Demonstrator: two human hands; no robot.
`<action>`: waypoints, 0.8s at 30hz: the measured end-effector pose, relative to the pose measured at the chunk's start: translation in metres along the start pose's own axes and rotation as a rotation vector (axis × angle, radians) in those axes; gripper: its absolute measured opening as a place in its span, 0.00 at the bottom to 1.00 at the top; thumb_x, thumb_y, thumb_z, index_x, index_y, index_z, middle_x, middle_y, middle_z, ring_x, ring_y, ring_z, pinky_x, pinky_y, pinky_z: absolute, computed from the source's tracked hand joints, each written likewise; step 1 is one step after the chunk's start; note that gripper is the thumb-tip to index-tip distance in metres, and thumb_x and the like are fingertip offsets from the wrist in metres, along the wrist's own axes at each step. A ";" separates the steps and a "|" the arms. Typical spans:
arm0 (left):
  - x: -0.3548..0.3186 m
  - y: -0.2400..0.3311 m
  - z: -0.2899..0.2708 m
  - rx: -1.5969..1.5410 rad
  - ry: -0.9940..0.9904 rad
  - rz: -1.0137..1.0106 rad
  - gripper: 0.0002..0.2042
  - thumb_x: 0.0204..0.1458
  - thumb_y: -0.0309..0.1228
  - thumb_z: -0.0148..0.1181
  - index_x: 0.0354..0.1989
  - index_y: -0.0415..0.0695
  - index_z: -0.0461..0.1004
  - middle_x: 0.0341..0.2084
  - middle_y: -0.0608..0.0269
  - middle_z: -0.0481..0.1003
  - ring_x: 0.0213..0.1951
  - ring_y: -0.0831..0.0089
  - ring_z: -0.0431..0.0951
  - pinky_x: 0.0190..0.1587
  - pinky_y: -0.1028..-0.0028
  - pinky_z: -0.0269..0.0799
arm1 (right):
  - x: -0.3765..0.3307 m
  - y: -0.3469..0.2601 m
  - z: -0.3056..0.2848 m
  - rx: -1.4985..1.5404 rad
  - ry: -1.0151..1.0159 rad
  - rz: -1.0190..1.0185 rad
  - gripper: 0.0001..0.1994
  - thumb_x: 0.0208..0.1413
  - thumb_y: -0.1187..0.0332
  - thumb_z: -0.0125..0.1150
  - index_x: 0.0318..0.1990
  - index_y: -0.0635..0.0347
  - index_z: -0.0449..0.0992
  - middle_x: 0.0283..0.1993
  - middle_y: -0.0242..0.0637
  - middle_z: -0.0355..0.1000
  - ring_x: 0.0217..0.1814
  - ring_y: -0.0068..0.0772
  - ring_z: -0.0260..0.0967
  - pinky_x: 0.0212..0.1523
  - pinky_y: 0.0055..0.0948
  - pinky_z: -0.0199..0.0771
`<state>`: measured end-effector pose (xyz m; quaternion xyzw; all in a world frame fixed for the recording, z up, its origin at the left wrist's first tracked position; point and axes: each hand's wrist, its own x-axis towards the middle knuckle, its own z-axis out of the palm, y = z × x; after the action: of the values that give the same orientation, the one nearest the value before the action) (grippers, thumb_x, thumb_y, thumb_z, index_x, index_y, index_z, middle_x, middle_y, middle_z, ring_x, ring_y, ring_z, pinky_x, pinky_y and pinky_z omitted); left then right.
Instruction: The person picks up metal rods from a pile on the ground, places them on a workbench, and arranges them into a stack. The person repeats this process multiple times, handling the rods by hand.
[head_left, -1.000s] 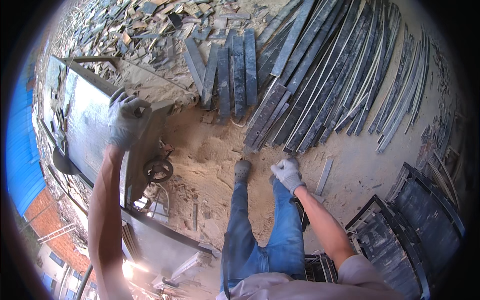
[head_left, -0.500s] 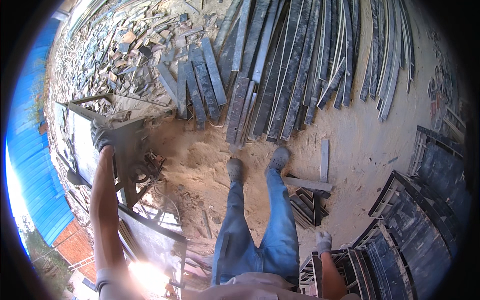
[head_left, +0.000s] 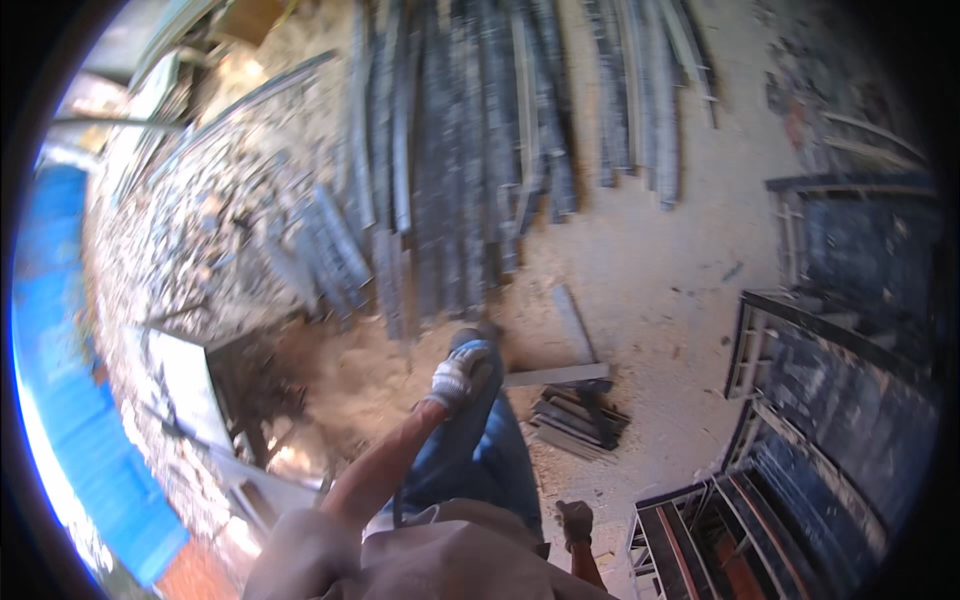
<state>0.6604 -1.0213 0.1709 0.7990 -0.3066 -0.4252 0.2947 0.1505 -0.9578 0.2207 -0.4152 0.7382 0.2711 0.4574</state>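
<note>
My left hand, in a pale knit glove, hangs in front of my jeans. Blur smears its fingers, and I make out nothing in them. Low on the right, my right hand shows a dark glove palm, its fingers curled in with nothing visible inside. It is nearest to a stack of framed dark panels. Beyond my feet lie long dark wooden strips side by side on the sandy ground. A small bundle of short strips rests right of my legs, with a loose plank beside it.
At the left stands a saw table with a pale top. Behind it spreads a heap of wood scraps. More dark framed panels line the right side. Blue corrugated sheeting runs along the far left.
My left hand has come off the saw table and swung right, in front of my legs. My view and body have shifted, one foot now ahead. The right hand has turned its dark palm into view.
</note>
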 end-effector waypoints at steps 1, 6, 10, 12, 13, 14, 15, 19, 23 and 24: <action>0.014 0.035 0.014 -0.021 0.011 0.145 0.20 0.62 0.42 0.65 0.59 0.46 0.79 0.54 0.49 0.81 0.57 0.51 0.81 0.60 0.61 0.76 | 0.005 0.030 -0.018 -0.108 0.007 -0.291 0.18 0.61 0.54 0.60 0.29 0.61 0.81 0.30 0.48 0.78 0.36 0.52 0.77 0.40 0.50 0.74; 0.088 0.129 0.030 -0.111 -0.085 0.136 0.19 0.62 0.43 0.63 0.55 0.44 0.80 0.49 0.44 0.82 0.53 0.45 0.81 0.56 0.58 0.77 | 0.028 0.020 -0.075 0.017 0.255 -0.524 0.12 0.55 0.64 0.70 0.31 0.67 0.79 0.26 0.38 0.78 0.26 0.32 0.81 0.28 0.32 0.80; 0.122 0.050 0.041 0.102 -0.063 -0.144 0.26 0.60 0.52 0.61 0.57 0.43 0.79 0.48 0.42 0.82 0.53 0.44 0.81 0.56 0.55 0.76 | 0.122 -0.014 -0.152 0.203 0.241 -0.349 0.09 0.56 0.66 0.69 0.34 0.64 0.80 0.28 0.39 0.80 0.28 0.30 0.81 0.29 0.32 0.81; 0.134 0.050 0.039 0.128 -0.067 -0.365 0.25 0.60 0.49 0.60 0.59 0.47 0.78 0.52 0.41 0.80 0.57 0.43 0.79 0.60 0.55 0.74 | 0.168 -0.064 -0.198 0.256 0.257 -0.305 0.08 0.57 0.66 0.69 0.35 0.62 0.81 0.30 0.39 0.81 0.29 0.30 0.81 0.30 0.31 0.81; 0.149 0.035 0.034 0.168 -0.122 -0.381 0.25 0.59 0.48 0.60 0.61 0.49 0.77 0.56 0.41 0.79 0.60 0.45 0.77 0.62 0.55 0.73 | 0.184 -0.110 -0.225 0.245 0.285 -0.379 0.08 0.58 0.66 0.69 0.36 0.62 0.81 0.31 0.39 0.81 0.29 0.30 0.81 0.30 0.31 0.81; 0.158 0.014 0.038 0.256 -0.124 -0.314 0.26 0.58 0.49 0.59 0.63 0.50 0.76 0.58 0.43 0.78 0.60 0.46 0.77 0.62 0.55 0.73 | 0.195 -0.150 -0.257 0.215 0.303 -0.444 0.08 0.59 0.67 0.68 0.37 0.62 0.81 0.32 0.39 0.82 0.29 0.30 0.81 0.30 0.31 0.81; 0.176 -0.007 0.045 0.372 -0.062 -0.377 0.26 0.58 0.49 0.56 0.60 0.49 0.78 0.55 0.44 0.79 0.59 0.45 0.78 0.61 0.54 0.74 | 0.194 -0.200 -0.286 0.220 0.306 -0.481 0.07 0.59 0.67 0.68 0.38 0.61 0.81 0.33 0.40 0.82 0.29 0.30 0.81 0.30 0.31 0.81; 0.251 0.089 0.077 0.352 -0.178 -0.314 0.22 0.58 0.49 0.55 0.44 0.43 0.82 0.45 0.42 0.82 0.49 0.43 0.82 0.53 0.51 0.76 | 0.249 -0.250 -0.391 0.385 0.276 -0.445 0.08 0.61 0.67 0.68 0.43 0.61 0.81 0.35 0.41 0.83 0.31 0.32 0.82 0.30 0.31 0.81; 0.366 0.181 0.128 0.451 -0.053 0.285 0.18 0.59 0.41 0.64 0.54 0.47 0.80 0.45 0.54 0.85 0.49 0.54 0.84 0.55 0.62 0.79 | 0.268 -0.339 -0.471 0.590 0.113 -0.405 0.09 0.61 0.69 0.69 0.45 0.63 0.79 0.37 0.42 0.83 0.32 0.31 0.81 0.31 0.28 0.80; 0.398 0.262 0.133 -0.033 -0.100 -0.159 0.22 0.61 0.43 0.64 0.60 0.44 0.77 0.50 0.50 0.83 0.52 0.56 0.84 0.59 0.66 0.78 | 0.276 -0.346 -0.488 0.550 0.136 -0.447 0.09 0.61 0.69 0.69 0.45 0.63 0.79 0.37 0.42 0.82 0.32 0.31 0.81 0.32 0.27 0.80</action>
<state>0.6621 -1.5112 0.1028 0.7936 -0.2494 -0.4917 0.2572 0.1637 -1.6153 0.1770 -0.4449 0.7031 -0.0728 0.5499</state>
